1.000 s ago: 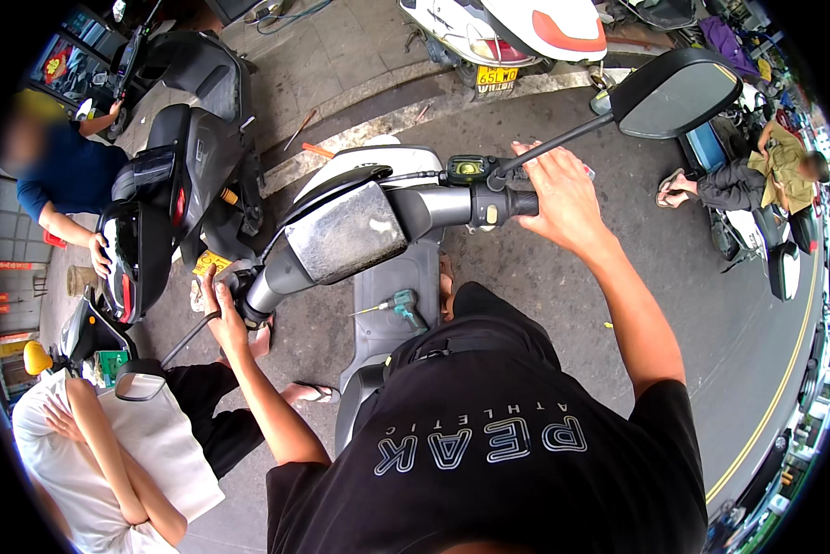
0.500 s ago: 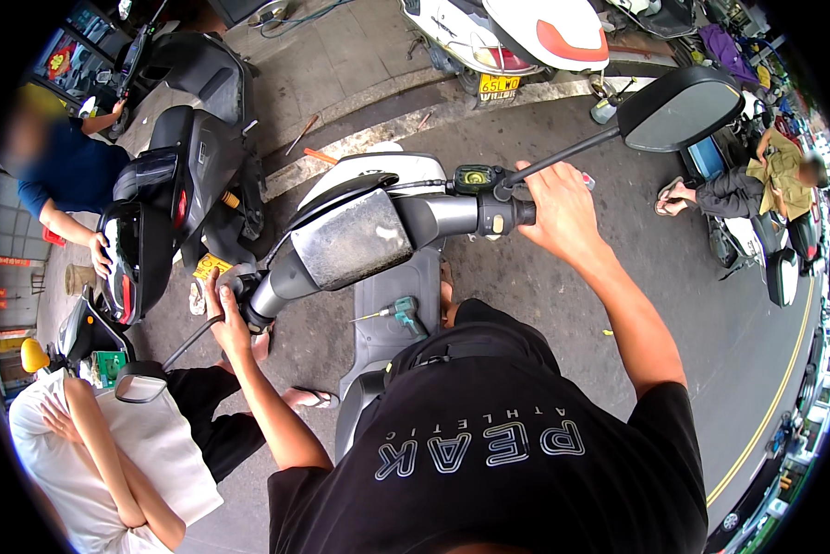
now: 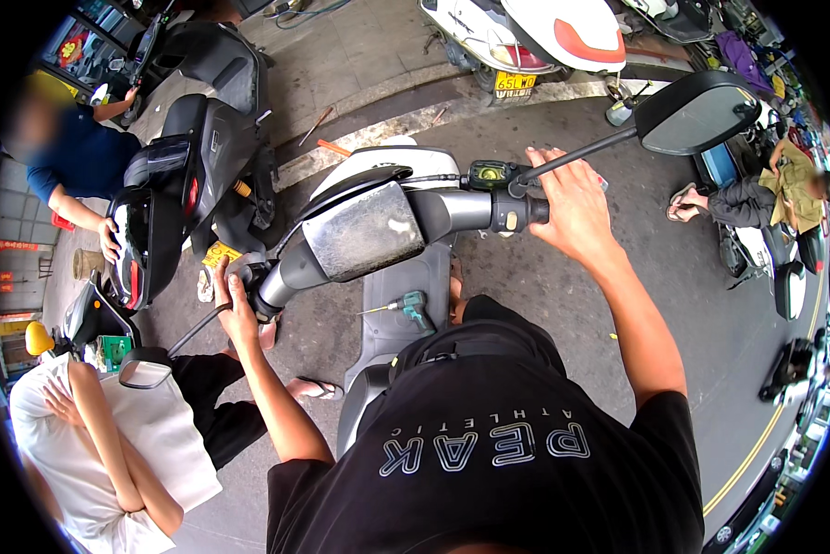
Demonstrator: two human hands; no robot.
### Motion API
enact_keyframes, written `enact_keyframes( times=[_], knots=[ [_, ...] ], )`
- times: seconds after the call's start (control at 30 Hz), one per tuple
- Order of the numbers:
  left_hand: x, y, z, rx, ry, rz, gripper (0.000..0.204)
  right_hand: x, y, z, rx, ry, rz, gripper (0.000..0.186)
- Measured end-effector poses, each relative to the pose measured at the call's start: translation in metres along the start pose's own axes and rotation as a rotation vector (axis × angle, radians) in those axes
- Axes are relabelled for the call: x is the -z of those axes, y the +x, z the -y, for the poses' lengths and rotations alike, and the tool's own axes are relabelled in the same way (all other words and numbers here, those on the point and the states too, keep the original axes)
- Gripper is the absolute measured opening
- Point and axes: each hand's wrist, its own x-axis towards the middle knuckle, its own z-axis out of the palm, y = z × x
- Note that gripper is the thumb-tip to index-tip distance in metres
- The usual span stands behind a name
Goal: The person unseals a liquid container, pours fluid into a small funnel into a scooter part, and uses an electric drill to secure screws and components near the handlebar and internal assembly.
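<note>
I sit astride a scooter, both hands at its grey handlebar (image 3: 466, 210). My right hand (image 3: 576, 214) lies over the right grip (image 3: 538, 211), fingers reaching forward past it, beside the mirror stem. On the left grip, my left hand (image 3: 239, 316) has its fingers pointing forward; the left mirror's stem crosses near it, and the grip is mostly hidden. Between the grips is a scuffed silver cover (image 3: 364, 233), with a small display (image 3: 490, 174) to its right. A teal cordless drill (image 3: 417, 310) with a long bit rests on the footboard (image 3: 382, 337).
At left stands a person in white (image 3: 138, 434), arms crossed. Beyond, a person in dark blue (image 3: 96, 152) touches a black scooter (image 3: 216, 152). Ahead is a parked white scooter (image 3: 563, 35). Another person (image 3: 784, 189) sits on a scooter at right. A dark car (image 3: 789, 369) is on the road.
The view has shifted slightly, so the surroundings sit a little further right. My right fingers look more stretched forward. A dark car has come into sight on the road at right.
</note>
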Motion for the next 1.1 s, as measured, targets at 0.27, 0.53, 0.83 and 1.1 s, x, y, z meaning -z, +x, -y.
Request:
enact_keyframes(
  times=[0.27,0.53,0.83,1.1],
  knots=[
    [-0.001,0.000,-0.010,0.001,0.013,-0.005,0.048,0.002,0.002,-0.001,-0.002,0.039,0.020,0.088],
    [-0.002,-0.001,-0.010,-0.039,0.061,-0.043,0.048,-0.003,0.001,-0.004,0.023,0.012,0.024,0.082],
    [-0.003,0.000,-0.012,-0.034,0.045,-0.041,0.046,-0.002,0.001,-0.001,0.053,-0.036,-0.078,0.085],
    [-0.004,-0.002,-0.012,-0.010,0.009,-0.041,0.044,0.000,0.002,0.001,-0.009,0.002,0.014,0.084]
  ],
)
